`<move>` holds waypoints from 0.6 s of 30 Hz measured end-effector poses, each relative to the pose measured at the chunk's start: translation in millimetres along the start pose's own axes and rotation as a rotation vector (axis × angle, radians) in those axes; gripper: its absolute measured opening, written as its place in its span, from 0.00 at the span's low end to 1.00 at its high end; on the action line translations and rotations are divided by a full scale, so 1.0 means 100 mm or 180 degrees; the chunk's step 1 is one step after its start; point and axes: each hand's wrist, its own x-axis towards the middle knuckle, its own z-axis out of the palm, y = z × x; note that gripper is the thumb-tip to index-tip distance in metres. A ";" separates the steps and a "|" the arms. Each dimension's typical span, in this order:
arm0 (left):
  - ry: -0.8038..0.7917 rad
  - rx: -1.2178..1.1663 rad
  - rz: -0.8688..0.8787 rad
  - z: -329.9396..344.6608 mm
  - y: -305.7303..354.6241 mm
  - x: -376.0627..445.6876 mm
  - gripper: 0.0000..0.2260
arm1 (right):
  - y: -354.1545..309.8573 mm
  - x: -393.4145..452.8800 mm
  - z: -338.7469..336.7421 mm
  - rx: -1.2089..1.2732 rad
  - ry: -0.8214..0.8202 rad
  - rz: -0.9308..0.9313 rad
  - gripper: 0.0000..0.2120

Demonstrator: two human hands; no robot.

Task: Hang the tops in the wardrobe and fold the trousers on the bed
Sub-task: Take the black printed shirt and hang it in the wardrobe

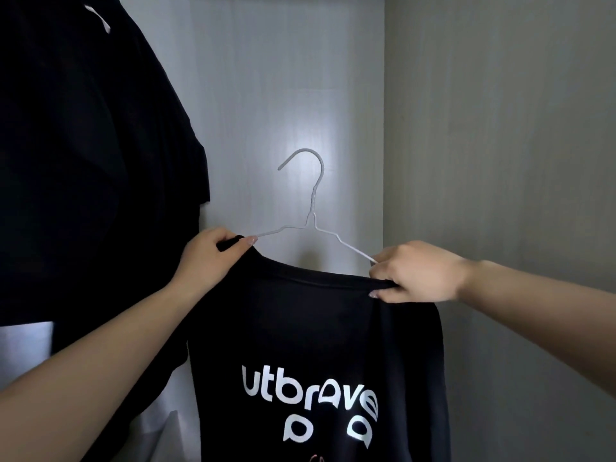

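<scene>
From the head camera I see a black T-shirt [316, 345] with white lettering held up in front of the pale back wall of the wardrobe [266, 95]. A white wire hanger [311, 208] sits inside its neckline, the hook standing free above the collar and curving toward the left, with nothing around it; both sloped arms of the hanger run down into the shirt's shoulders.

My left hand [210, 258] grips the shirt's left shoulder, fingers curled over the fabric edge and thumb pressed beside the hanger wire. My right hand [416, 275] pinches the right side of the collar, fingers curled round the fabric where the hanger's other arm goes in. Both hands are closed on the shirt.

Another black garment [83, 161] hangs at the left side of the wardrobe, filling the upper left corner of the view, just beside my left hand. The wardrobe's grey side wall [500, 128] stands to the right.
</scene>
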 end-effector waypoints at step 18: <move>-0.0109 0.0525 -0.0877 0.07 -0.13 0.32 0.36 | -0.30 0.10 -0.22 0.6224 -0.0191 0.0796 0.16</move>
